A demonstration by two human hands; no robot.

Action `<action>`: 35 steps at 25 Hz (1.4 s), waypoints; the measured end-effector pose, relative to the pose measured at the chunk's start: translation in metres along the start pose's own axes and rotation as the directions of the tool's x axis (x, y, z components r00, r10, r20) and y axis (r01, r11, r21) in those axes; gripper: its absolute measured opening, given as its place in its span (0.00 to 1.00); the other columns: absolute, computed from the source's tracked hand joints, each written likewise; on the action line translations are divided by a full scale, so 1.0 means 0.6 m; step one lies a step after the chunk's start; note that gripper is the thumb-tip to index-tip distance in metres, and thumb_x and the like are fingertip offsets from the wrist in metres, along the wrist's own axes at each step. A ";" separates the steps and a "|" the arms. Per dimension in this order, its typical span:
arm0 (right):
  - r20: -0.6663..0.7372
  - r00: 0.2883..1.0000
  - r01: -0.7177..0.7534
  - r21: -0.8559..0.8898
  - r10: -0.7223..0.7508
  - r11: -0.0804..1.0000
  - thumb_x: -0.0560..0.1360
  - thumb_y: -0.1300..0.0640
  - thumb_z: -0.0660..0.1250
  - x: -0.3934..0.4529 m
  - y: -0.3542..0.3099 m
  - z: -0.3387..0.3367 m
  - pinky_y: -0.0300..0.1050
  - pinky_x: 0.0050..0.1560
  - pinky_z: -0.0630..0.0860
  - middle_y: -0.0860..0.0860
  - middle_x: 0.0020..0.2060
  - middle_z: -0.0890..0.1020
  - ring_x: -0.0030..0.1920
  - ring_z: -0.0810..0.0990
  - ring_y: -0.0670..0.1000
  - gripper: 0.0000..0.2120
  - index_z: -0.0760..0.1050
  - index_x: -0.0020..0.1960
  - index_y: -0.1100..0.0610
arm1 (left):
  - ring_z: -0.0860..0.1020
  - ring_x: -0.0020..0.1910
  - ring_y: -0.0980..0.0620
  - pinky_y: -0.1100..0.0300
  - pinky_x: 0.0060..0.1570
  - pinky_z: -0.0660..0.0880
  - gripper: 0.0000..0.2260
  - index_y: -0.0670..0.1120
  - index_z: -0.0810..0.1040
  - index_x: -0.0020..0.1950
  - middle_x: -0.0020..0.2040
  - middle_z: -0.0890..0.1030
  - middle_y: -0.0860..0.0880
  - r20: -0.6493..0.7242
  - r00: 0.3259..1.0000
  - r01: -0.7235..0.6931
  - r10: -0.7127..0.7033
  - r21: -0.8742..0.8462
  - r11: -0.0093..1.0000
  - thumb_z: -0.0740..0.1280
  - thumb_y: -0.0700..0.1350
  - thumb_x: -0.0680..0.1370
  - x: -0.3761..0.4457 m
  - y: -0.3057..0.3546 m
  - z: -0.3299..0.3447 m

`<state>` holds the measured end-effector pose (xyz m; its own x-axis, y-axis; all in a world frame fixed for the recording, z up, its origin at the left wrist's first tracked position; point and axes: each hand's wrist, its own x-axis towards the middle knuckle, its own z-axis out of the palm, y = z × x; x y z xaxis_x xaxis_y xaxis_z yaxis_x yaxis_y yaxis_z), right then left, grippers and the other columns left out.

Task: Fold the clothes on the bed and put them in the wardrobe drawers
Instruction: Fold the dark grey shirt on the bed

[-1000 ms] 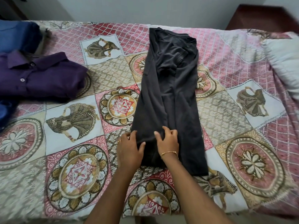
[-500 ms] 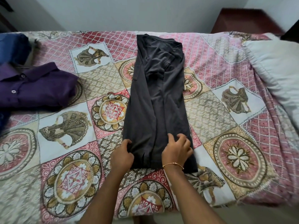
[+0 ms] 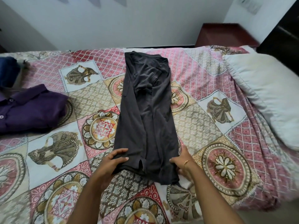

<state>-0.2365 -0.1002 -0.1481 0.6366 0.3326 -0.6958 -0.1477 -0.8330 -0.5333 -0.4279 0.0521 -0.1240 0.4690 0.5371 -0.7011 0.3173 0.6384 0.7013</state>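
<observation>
Dark grey shirt (image 3: 146, 117) lay mid-bed (image 3: 202, 110), folded into a long strip, collar end away (hem nearest). Left hand (image 3: 111, 164) and right hand (image 3: 182, 162) each gripped a hem corner.

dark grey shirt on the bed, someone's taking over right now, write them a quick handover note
Left hand: grip on the near left hem corner of the long, narrow-folded dark grey cotton shirt.
Right hand: grip on the near right hem corner.
The shirt lies lengthwise on the pink patterned quilted bedspread.
Done: the sides are folded in. A folded purple button-up shirt lies at the left, beside a blue garment.
Left: fold the hem up toward the collar, then put the clothes in the wardrobe drawers, which are not in view.
</observation>
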 end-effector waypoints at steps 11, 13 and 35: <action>-0.034 0.979 -0.093 0.799 0.199 0.594 0.80 0.51 0.58 0.202 -0.174 -0.052 0.37 0.21 0.75 0.59 0.42 0.78 0.32 0.77 0.51 0.11 0.66 0.59 0.57 | 0.77 0.50 0.43 0.56 0.45 0.78 0.19 0.40 0.67 0.68 0.52 0.74 0.40 -0.169 0.985 -0.092 0.045 -0.285 0.954 0.64 0.41 0.78 0.257 0.219 0.077; -0.245 0.944 0.003 0.673 0.219 0.740 0.78 0.54 0.63 0.229 -0.160 -0.028 0.35 0.21 0.73 0.55 0.33 0.78 0.23 0.77 0.47 0.13 0.68 0.59 0.58 | 0.77 0.50 0.41 0.52 0.50 0.74 0.18 0.40 0.72 0.64 0.49 0.77 0.42 -0.357 0.846 -0.193 0.395 0.486 0.852 0.67 0.46 0.76 0.287 0.186 0.070; -0.620 0.784 0.299 0.346 -0.023 0.889 0.76 0.68 0.60 0.310 -0.202 -0.033 0.44 0.53 0.69 0.56 0.47 0.80 0.53 0.77 0.58 0.10 0.79 0.51 0.62 | 0.74 0.49 0.50 0.58 0.49 0.69 0.09 0.42 0.75 0.53 0.48 0.78 0.45 -0.348 0.816 -0.374 0.463 0.293 0.880 0.58 0.44 0.82 0.366 0.206 0.078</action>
<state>-0.0855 0.0540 -0.2034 0.9720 0.0055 -0.2350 -0.2024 -0.4886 -0.8487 -0.2471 0.2234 -0.1855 0.2427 0.9250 -0.2923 0.3456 0.1991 0.9170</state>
